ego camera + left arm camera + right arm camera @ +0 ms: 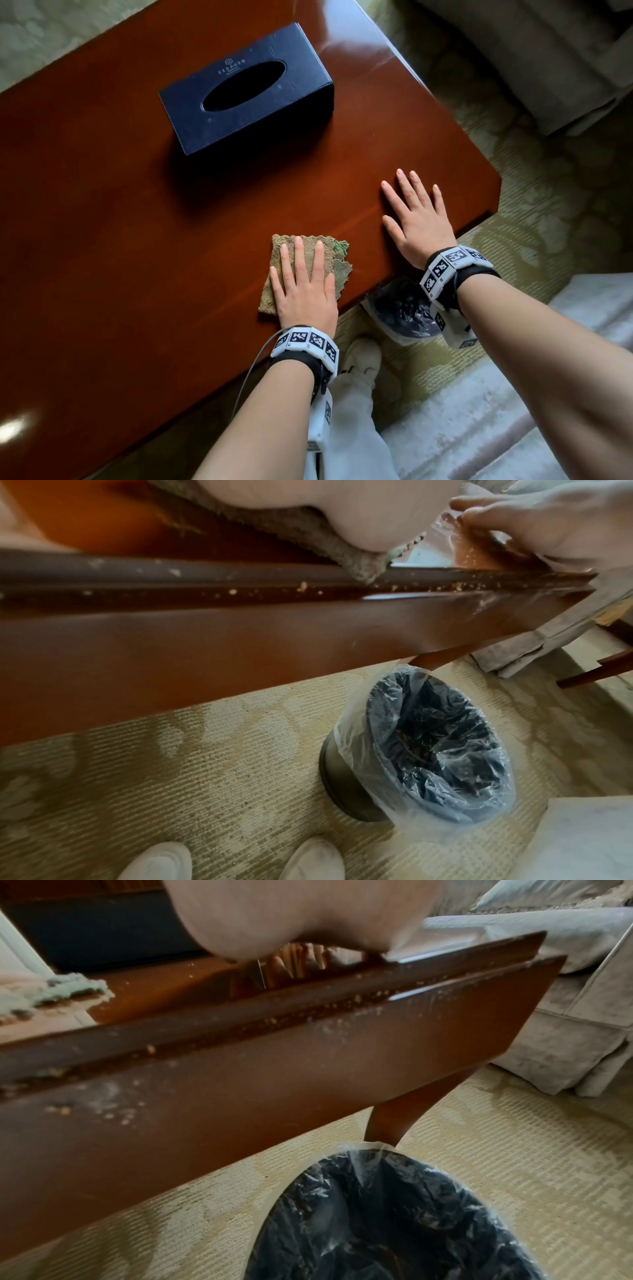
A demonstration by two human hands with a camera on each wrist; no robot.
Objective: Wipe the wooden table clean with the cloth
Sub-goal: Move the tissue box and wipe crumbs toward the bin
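A folded, worn tan-green cloth (334, 255) lies on the glossy wooden table (120, 240) near its front edge. My left hand (303, 274) lies flat on the cloth with straight fingers, pressing it down. My right hand (416, 216) rests flat on the bare tabletop to the right, fingers spread, close to the table's cut corner. In the left wrist view the cloth (298, 526) shows under my palm at the table edge (240, 588), where crumbs sit in the groove. The right wrist view shows the cloth (51, 991) at far left and crumbs along the edge (308, 1010).
A dark blue tissue box (246, 89) stands on the table behind my hands. Below the front edge a black bin with a clear liner (435, 748) sits on the patterned carpet (171, 777). A grey sofa (565, 988) is to the right. White shoes (311, 859) show below.
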